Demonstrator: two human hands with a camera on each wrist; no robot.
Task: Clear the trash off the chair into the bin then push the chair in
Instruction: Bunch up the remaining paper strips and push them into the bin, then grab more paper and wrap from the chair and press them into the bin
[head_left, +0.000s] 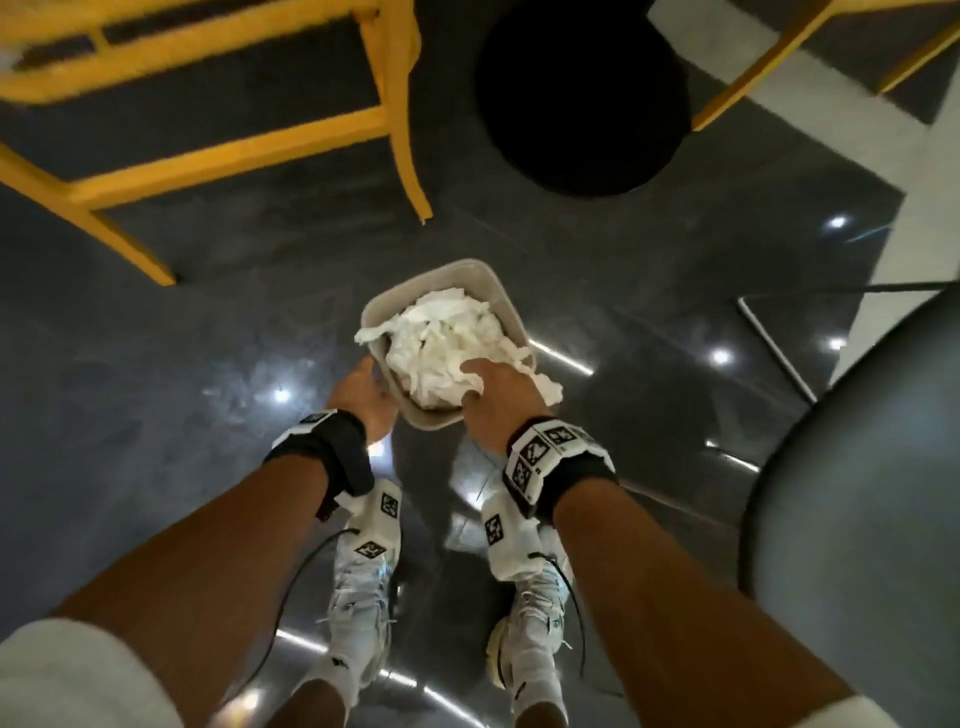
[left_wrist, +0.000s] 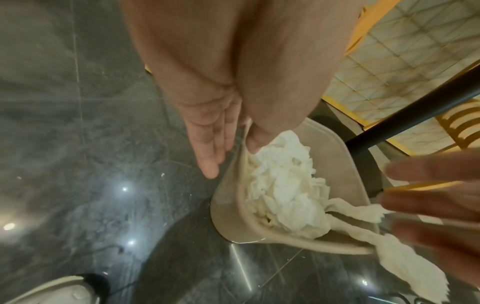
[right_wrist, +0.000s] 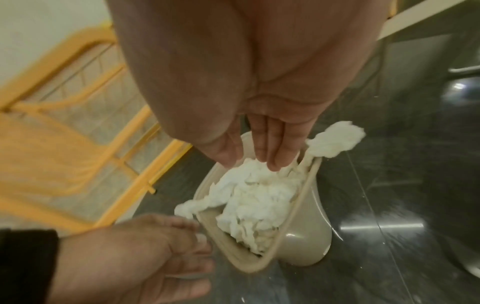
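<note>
A beige bin (head_left: 441, 275) stands on the dark floor in front of my feet, heaped with crumpled white paper trash (head_left: 441, 343). My left hand (head_left: 358, 395) holds the bin's left rim, with the fingers (left_wrist: 210, 160) flat on the outer wall (left_wrist: 228, 216) and the thumb inside. With straight fingers (right_wrist: 272, 156), my right hand (head_left: 493, 384) presses down on the paper (right_wrist: 254, 201). Strips of paper hang over the rim on both sides (head_left: 550, 387). The yellow chair (head_left: 208, 156) stands at the far left; its seat is out of the head view.
A black round table base (head_left: 582, 93) sits on the floor beyond the bin. A second yellow chair's leg (head_left: 769, 67) shows at the top right. A grey rounded seat (head_left: 857, 493) stands close at my right. The floor is glossy dark tile.
</note>
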